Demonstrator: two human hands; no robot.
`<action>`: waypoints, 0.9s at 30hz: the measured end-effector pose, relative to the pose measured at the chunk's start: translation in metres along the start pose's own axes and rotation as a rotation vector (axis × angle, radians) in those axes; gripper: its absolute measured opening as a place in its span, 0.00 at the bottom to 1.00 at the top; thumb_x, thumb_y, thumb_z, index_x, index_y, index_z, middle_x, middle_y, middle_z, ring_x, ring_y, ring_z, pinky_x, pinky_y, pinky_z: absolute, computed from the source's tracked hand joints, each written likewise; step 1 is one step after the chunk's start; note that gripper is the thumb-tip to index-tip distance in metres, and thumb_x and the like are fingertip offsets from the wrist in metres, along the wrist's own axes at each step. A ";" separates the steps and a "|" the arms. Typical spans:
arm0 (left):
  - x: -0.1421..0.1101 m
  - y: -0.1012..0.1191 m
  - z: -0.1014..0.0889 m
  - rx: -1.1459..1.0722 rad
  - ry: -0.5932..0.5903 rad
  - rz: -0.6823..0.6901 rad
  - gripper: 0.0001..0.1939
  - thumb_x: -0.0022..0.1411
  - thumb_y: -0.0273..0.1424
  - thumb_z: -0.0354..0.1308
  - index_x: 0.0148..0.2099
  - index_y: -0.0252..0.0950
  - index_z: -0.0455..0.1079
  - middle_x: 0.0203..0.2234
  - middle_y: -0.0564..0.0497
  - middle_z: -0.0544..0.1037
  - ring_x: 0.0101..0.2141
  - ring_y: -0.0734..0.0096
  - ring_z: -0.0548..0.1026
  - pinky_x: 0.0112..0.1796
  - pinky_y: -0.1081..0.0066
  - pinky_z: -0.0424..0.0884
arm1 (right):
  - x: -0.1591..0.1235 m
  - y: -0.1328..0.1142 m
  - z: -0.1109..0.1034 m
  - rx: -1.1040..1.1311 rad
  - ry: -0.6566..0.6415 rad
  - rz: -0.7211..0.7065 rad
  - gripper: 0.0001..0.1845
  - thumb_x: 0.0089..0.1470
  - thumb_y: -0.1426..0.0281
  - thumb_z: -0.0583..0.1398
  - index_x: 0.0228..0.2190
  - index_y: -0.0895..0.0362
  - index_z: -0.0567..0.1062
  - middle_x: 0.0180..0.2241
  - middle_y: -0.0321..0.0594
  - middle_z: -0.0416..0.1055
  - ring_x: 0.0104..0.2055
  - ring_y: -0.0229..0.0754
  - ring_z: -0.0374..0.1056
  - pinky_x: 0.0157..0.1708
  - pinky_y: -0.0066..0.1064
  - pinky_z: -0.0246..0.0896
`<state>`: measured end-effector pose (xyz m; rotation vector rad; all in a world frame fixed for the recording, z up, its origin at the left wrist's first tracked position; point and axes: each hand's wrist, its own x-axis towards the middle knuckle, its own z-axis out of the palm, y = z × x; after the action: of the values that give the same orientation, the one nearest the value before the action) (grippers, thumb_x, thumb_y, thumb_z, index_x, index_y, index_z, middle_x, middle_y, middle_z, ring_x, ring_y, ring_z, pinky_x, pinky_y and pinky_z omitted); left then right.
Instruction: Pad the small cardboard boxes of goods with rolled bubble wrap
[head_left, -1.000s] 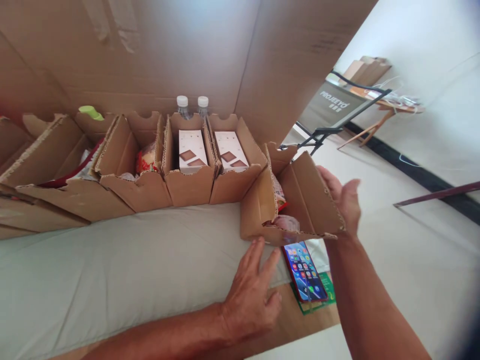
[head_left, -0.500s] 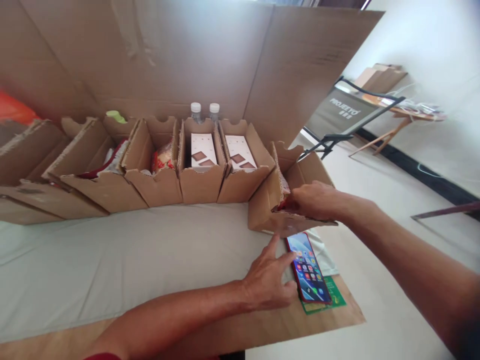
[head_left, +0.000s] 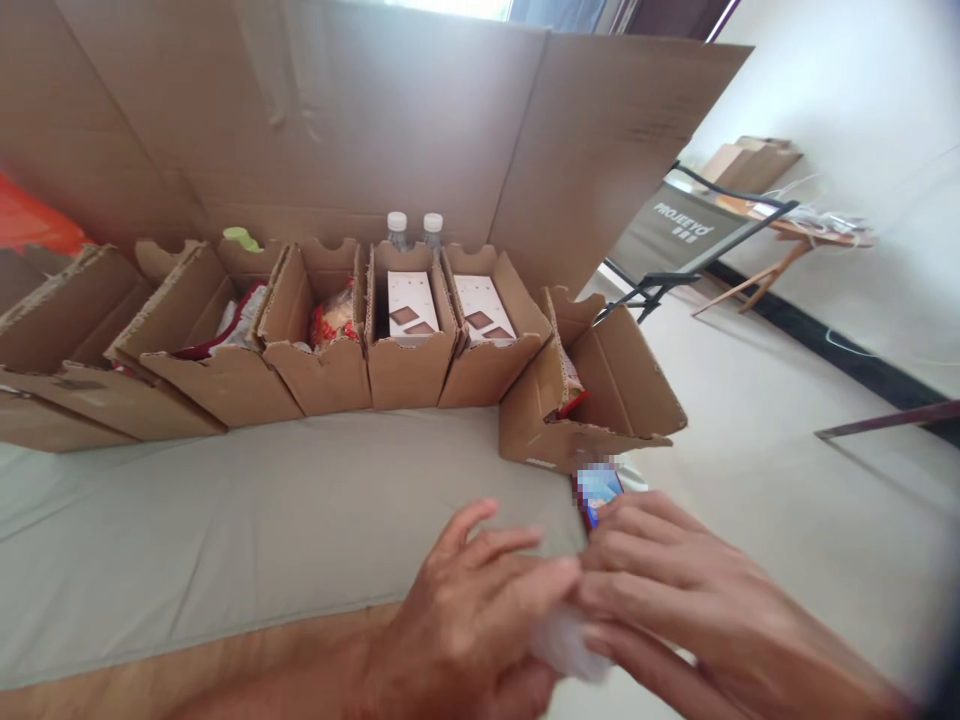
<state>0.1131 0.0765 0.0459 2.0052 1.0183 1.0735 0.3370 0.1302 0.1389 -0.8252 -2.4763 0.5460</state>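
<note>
My left hand [head_left: 469,610] and my right hand [head_left: 667,590] meet low in the view, fingers curled around a small whitish packet [head_left: 564,645] held between them. Just beyond my right fingers a phone [head_left: 598,490] with a lit screen lies on the table, mostly hidden by the hand. Behind it stands the rightmost cardboard box [head_left: 592,400], turned at an angle, with a red-and-white packet inside.
A row of open cardboard boxes [head_left: 330,370] lines the back of the grey cloth [head_left: 225,530], holding white cartons [head_left: 410,303], snack bags and two bottles [head_left: 412,230]. A tall cardboard wall [head_left: 360,120] rises behind. A folding chair [head_left: 675,240] stands right.
My right hand left the rightmost box and came down to my left hand. Both hands now close on a whitish packet, covering most of the phone.
</note>
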 end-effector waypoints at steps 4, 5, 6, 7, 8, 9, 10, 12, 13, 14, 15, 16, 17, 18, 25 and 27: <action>-0.017 -0.027 -0.013 -0.387 0.047 -0.586 0.12 0.62 0.33 0.58 0.48 0.39 0.76 0.36 0.49 0.81 0.35 0.62 0.78 0.39 0.67 0.73 | -0.027 0.058 0.040 0.059 0.103 0.600 0.21 0.61 0.51 0.55 0.28 0.48 0.80 0.23 0.36 0.78 0.22 0.48 0.74 0.20 0.36 0.67; -0.026 -0.035 -0.017 -0.521 0.081 -0.733 0.13 0.62 0.38 0.60 0.47 0.38 0.75 0.35 0.49 0.80 0.35 0.63 0.78 0.36 0.69 0.72 | -0.036 0.079 0.046 0.068 0.159 0.743 0.21 0.58 0.48 0.57 0.35 0.50 0.80 0.27 0.39 0.80 0.25 0.50 0.76 0.23 0.38 0.71; -0.035 -0.043 -0.020 -0.654 0.110 -0.849 0.18 0.61 0.43 0.63 0.47 0.37 0.74 0.34 0.49 0.79 0.35 0.63 0.78 0.34 0.70 0.72 | -0.042 0.099 0.051 0.075 0.234 0.840 0.24 0.55 0.47 0.59 0.40 0.51 0.79 0.31 0.41 0.81 0.28 0.51 0.77 0.25 0.39 0.72; -0.046 -0.049 -0.023 -0.778 0.135 -0.935 0.23 0.59 0.47 0.65 0.49 0.36 0.73 0.35 0.48 0.79 0.35 0.63 0.78 0.34 0.70 0.72 | -0.046 0.117 0.056 0.072 0.303 0.883 0.26 0.54 0.46 0.60 0.43 0.53 0.78 0.35 0.43 0.82 0.31 0.52 0.78 0.28 0.40 0.73; -0.056 -0.054 -0.024 -0.883 0.162 -1.001 0.29 0.56 0.50 0.67 0.52 0.36 0.71 0.36 0.48 0.79 0.35 0.62 0.79 0.35 0.69 0.73 | -0.046 0.131 0.061 0.068 0.358 0.901 0.28 0.52 0.45 0.61 0.44 0.54 0.76 0.37 0.45 0.82 0.33 0.53 0.78 0.31 0.41 0.73; -0.065 -0.057 -0.024 -0.969 0.185 -1.052 0.33 0.55 0.51 0.69 0.55 0.37 0.69 0.37 0.47 0.79 0.36 0.62 0.79 0.36 0.68 0.74 | -0.042 0.142 0.065 0.064 0.405 0.895 0.28 0.51 0.45 0.61 0.43 0.54 0.76 0.38 0.46 0.81 0.35 0.54 0.78 0.33 0.42 0.72; -0.073 -0.058 -0.023 -1.037 0.210 -1.090 0.35 0.54 0.51 0.70 0.57 0.37 0.68 0.39 0.46 0.79 0.36 0.61 0.79 0.37 0.66 0.74 | -0.036 0.151 0.068 0.066 0.441 0.879 0.27 0.50 0.45 0.62 0.42 0.54 0.75 0.38 0.46 0.81 0.35 0.54 0.77 0.35 0.43 0.71; -0.085 -0.058 -0.020 -1.134 0.256 -1.137 0.38 0.54 0.49 0.71 0.60 0.37 0.65 0.40 0.44 0.79 0.36 0.62 0.79 0.36 0.66 0.74 | -0.019 0.166 0.070 0.085 0.493 0.853 0.26 0.48 0.46 0.63 0.39 0.54 0.75 0.35 0.46 0.80 0.34 0.53 0.75 0.37 0.45 0.69; -0.089 -0.057 -0.019 -1.164 0.270 -1.143 0.37 0.54 0.48 0.71 0.60 0.37 0.65 0.40 0.44 0.79 0.36 0.62 0.79 0.35 0.67 0.74 | -0.009 0.173 0.069 0.100 0.517 0.843 0.26 0.47 0.47 0.64 0.38 0.54 0.75 0.33 0.45 0.79 0.33 0.53 0.74 0.38 0.47 0.68; -0.092 -0.057 -0.018 -1.181 0.282 -1.142 0.37 0.55 0.47 0.71 0.60 0.36 0.65 0.40 0.43 0.79 0.35 0.63 0.78 0.34 0.68 0.73 | 0.000 0.181 0.068 0.118 0.535 0.832 0.25 0.46 0.49 0.64 0.38 0.54 0.75 0.33 0.45 0.78 0.33 0.53 0.73 0.40 0.48 0.68; -0.093 -0.056 -0.017 -1.190 0.286 -1.140 0.36 0.55 0.46 0.71 0.60 0.36 0.66 0.40 0.43 0.79 0.35 0.64 0.78 0.34 0.69 0.73 | 0.007 0.190 0.065 0.140 0.549 0.816 0.24 0.46 0.50 0.64 0.38 0.54 0.75 0.33 0.44 0.78 0.34 0.53 0.73 0.42 0.48 0.67; -0.094 -0.056 -0.016 -1.191 0.289 -1.136 0.36 0.55 0.46 0.71 0.60 0.36 0.66 0.40 0.43 0.79 0.35 0.65 0.78 0.33 0.69 0.72 | 0.014 0.200 0.062 0.167 0.558 0.796 0.23 0.46 0.51 0.64 0.38 0.54 0.75 0.35 0.44 0.78 0.36 0.53 0.73 0.44 0.49 0.67; -0.095 -0.056 -0.016 -1.194 0.293 -1.132 0.35 0.55 0.46 0.70 0.60 0.35 0.67 0.40 0.43 0.79 0.34 0.65 0.78 0.32 0.70 0.72 | 0.021 0.210 0.058 0.205 0.563 0.772 0.22 0.45 0.53 0.64 0.39 0.53 0.74 0.37 0.44 0.78 0.38 0.52 0.73 0.45 0.48 0.67; -0.095 -0.056 -0.016 -1.205 0.301 -1.131 0.35 0.56 0.48 0.69 0.59 0.34 0.67 0.40 0.42 0.80 0.34 0.65 0.78 0.32 0.70 0.72 | 0.026 0.219 0.055 0.251 0.564 0.745 0.23 0.44 0.54 0.64 0.40 0.53 0.74 0.40 0.43 0.78 0.41 0.52 0.73 0.47 0.48 0.67; -0.105 -0.081 -0.016 -1.386 0.368 -1.178 0.36 0.52 0.52 0.66 0.55 0.33 0.71 0.37 0.42 0.82 0.29 0.63 0.78 0.26 0.72 0.67 | 0.049 0.264 0.036 0.502 0.503 0.624 0.32 0.35 0.60 0.70 0.45 0.51 0.73 0.47 0.40 0.77 0.50 0.49 0.71 0.53 0.45 0.66; -0.112 -0.093 -0.019 -1.426 0.380 -1.185 0.38 0.46 0.50 0.70 0.54 0.34 0.72 0.37 0.41 0.82 0.30 0.62 0.79 0.27 0.72 0.67 | 0.052 0.271 0.033 0.538 0.463 0.628 0.31 0.32 0.62 0.71 0.42 0.52 0.74 0.44 0.41 0.78 0.48 0.50 0.72 0.52 0.46 0.67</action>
<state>0.0249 0.0308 -0.0624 -0.0262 0.8938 0.9400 0.4043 0.3569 -0.0074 -1.3083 -1.5187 1.0360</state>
